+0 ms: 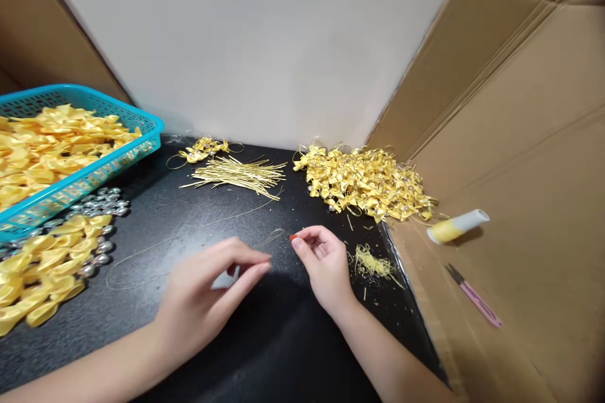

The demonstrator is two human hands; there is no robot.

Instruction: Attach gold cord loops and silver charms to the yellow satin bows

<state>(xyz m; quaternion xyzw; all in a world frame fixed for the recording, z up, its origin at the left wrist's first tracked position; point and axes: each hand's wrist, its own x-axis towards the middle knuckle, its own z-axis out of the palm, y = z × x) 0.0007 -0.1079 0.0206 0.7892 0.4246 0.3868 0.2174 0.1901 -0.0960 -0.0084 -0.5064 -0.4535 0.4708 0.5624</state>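
My left hand (208, 293) hovers over the black table (265, 352), fingers pinched together on the end of a thin gold thread (155, 249) that loops across the table to the left. My right hand (321, 261) is beside it, fingers curled and pinched near the thread's other end; what it holds is too fine to make out. A bundle of cut gold wires (239, 173) lies just beyond both hands. Loose yellow ribbon bows (45, 264) and silver beads (101, 208) lie at the left.
A teal basket (94, 170) full of yellow bows stands at the far left. A heap of finished gold bows (366, 182) sits at the back right. On the cardboard at the right lie a yellow-white tube (457, 225) and pink snips (475, 296). Thread scraps (371, 261).
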